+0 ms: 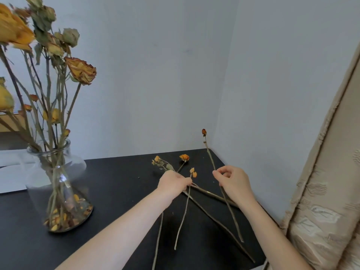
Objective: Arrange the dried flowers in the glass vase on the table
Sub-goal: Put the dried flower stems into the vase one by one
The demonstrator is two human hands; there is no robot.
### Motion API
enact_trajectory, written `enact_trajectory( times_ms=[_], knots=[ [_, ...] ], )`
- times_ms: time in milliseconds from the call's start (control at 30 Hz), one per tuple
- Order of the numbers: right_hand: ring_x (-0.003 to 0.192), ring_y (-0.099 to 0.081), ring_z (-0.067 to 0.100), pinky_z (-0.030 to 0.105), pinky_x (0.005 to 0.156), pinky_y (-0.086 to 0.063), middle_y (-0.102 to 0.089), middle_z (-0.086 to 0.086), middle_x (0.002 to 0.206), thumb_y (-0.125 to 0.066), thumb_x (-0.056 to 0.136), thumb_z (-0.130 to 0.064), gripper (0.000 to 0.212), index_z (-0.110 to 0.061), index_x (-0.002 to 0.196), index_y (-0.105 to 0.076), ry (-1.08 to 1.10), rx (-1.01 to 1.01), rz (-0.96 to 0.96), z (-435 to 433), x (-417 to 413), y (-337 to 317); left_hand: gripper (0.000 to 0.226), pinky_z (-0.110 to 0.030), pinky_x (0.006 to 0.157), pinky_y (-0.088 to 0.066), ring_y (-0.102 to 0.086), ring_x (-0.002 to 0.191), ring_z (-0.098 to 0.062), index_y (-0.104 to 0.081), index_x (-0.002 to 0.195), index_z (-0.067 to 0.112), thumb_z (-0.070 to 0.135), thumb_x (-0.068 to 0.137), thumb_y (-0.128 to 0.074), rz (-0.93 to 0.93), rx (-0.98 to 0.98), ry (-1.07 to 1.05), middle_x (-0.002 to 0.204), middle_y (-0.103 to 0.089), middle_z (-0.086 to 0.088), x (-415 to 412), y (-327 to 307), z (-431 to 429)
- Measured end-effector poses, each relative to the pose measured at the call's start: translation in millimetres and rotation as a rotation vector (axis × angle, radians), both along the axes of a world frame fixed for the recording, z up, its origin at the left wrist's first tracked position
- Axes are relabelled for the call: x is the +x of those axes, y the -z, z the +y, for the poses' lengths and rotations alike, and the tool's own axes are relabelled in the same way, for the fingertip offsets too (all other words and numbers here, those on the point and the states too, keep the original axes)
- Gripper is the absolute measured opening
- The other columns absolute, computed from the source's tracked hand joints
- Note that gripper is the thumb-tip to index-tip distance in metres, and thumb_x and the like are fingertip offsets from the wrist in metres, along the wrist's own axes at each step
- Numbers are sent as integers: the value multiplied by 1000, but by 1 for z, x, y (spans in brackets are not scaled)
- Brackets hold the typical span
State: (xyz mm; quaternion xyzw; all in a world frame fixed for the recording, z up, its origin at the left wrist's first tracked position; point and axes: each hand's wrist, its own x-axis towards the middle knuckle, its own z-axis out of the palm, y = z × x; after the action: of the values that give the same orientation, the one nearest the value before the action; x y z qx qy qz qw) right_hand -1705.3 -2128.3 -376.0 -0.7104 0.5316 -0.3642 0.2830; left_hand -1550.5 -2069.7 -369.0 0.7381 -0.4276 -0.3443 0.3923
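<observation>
A clear glass vase (58,184) stands at the left of the black table (120,191), holding several dried yellow and green roses with fallen petals at its bottom. Several loose dried stems (183,217) lie crossed on the table at the right. My left hand (173,182) pinches a stem with a small orange bloom (193,172) among them. My right hand (233,182) pinches a long thin stem (210,158) topped by a small red-orange bud (204,131), raised above the table.
Grey walls meet in a corner behind the table. A beige patterned curtain (327,191) hangs close along the right edge. White paper (11,172) lies behind the vase at the far left, next to a wooden ledge (9,121).
</observation>
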Motion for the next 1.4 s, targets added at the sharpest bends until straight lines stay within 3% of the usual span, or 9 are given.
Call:
enact_trajectory(
  times_ms=[167,367,433,500,600,767,1000,1233,1400],
  knots=[
    [62,-59,4,12,53,-36,-63,-6,66,-61,87,-28,5,-27,82,-61,-93,-45,-42,14,29,-15,10,-16,58,-37,-52,67,-2,-63,81,28,23,88,-58,-13,-327,-49,77,-59,12,39,-21,66],
    [67,-59,8,15,55,-36,-64,-2,70,-61,87,-28,5,-25,83,-63,-232,-71,-85,41,81,-32,16,-14,57,-45,-58,65,0,-63,75,31,17,82,-66,-176,-662,-274,72,-64,14,94,-32,151],
    [69,-60,8,15,55,-36,-64,-2,72,-61,87,-28,5,-25,83,-62,-267,-68,-100,49,97,-36,20,-8,61,-45,-60,70,0,-63,72,34,16,81,-68,-232,-740,-358,75,-66,16,109,-38,177],
    [69,-60,8,14,55,-36,-65,0,72,-61,87,-28,6,-25,82,-62,-299,-68,-111,57,110,-39,21,-9,57,-46,-60,72,3,-63,72,38,20,81,-67,-286,-819,-461,76,-66,17,123,-46,201],
    [68,-60,8,14,54,-36,-64,-1,70,-61,88,-29,6,-26,82,-60,-330,-62,-103,67,126,-39,11,-20,59,-46,-59,69,1,-63,75,41,33,81,-66,-287,-969,-616,77,-66,19,141,-65,230],
    [69,-61,12,16,57,-37,-65,2,70,-61,87,-29,11,-28,77,-59,-369,-60,-79,76,140,-37,4,-9,43,-36,-54,58,2,-65,74,41,39,77,-64,-178,-1229,-646,73,-68,19,152,-95,247],
    [70,-61,9,14,57,-37,-64,0,72,-60,88,-29,10,-27,78,-58,-367,-84,-41,78,145,-39,17,-9,51,-41,-56,64,1,-63,76,37,23,86,-64,-177,-1207,-636,78,-68,12,165,-95,215],
    [69,-61,11,15,56,-37,-64,1,70,-61,87,-28,8,-27,80,-59,-353,-95,-35,73,145,-40,15,-27,71,-50,-61,78,-5,-61,80,34,20,86,-63,-257,-1084,-661,82,-67,9,177,-78,198],
    [68,-61,11,14,56,-38,-64,2,71,-61,87,-27,15,-30,74,-56,-363,-98,-46,74,150,-39,5,-6,59,-43,-53,62,1,-66,84,25,20,84,-65,-476,-1038,-612,69,-58,15,173,-85,186]
  ],
)
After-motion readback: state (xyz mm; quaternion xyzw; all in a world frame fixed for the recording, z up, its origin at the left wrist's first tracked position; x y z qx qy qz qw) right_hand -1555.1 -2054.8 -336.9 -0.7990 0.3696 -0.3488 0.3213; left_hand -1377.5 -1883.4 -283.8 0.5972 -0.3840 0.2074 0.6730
